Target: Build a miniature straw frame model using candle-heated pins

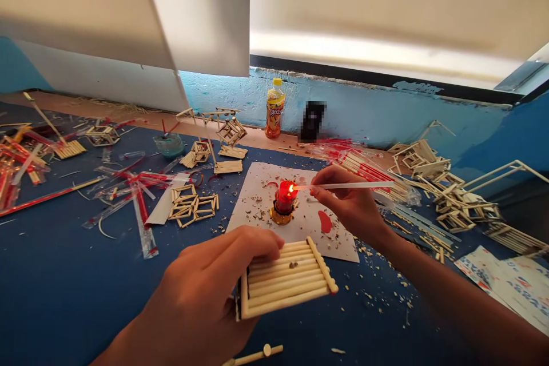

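My left hand (206, 286) is closed on a small panel of pale wooden sticks (287, 280), laid side by side with crosspieces at the ends. Two small grey-brown bits lie on its face. In my right hand (349, 203), pinched between thumb and fingers, is a whitish glue stick (355, 185), held level. Its left tip is at the flame of a lit red candle (285, 201). The candle stands in a gold-coloured holder (281, 217) on a white paper sheet (257, 174) strewn with dark crumbs. The panel is nearer to me than the candle.
Stick frames (195, 206) and small stick models (231, 131) stand left of the paper. Red plastic wrappers (139, 183) litter the blue table. A drink bottle (275, 108) stands at the wall. Bundled red-wrapped sticks (364, 168) and more stick frames (454, 206) are on the right.
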The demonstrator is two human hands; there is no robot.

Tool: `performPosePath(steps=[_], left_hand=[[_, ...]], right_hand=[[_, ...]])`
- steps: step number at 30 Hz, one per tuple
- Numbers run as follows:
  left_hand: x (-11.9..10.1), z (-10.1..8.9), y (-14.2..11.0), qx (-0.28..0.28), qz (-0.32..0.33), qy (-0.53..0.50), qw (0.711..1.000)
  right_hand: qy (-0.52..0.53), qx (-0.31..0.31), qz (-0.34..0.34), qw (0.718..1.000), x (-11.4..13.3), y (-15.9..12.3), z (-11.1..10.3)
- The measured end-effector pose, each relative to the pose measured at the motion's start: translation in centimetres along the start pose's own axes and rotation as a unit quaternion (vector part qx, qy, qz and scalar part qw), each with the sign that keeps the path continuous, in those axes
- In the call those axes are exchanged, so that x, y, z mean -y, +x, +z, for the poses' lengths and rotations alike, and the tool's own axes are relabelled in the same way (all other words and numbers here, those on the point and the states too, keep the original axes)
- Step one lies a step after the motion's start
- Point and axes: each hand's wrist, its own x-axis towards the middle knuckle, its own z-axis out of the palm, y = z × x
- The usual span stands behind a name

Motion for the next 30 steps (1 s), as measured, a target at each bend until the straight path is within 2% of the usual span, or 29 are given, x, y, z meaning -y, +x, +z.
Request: performPosePath(steps=[9, 19, 30], left_hand=[[0.1, 0.3, -1.5, -0.017, 0.017, 0.003, 1.000], [-0.2, 0.1, -1.7, -0.019, 0.040, 0.013, 0.999], [-1.1, -0.3, -3.0, -0.030, 0.022, 0.083, 0.996]], right_hand=[[-0.002, 0.001, -0.001, 1.000, 0.0, -0.2, 0.2], [-0.005, 0.000, -0.005, 1.000, -0.2, -0.3, 0.1], [-0.012, -0.008, -0.009, 1.000, -0.1, -0.4, 0.0]])
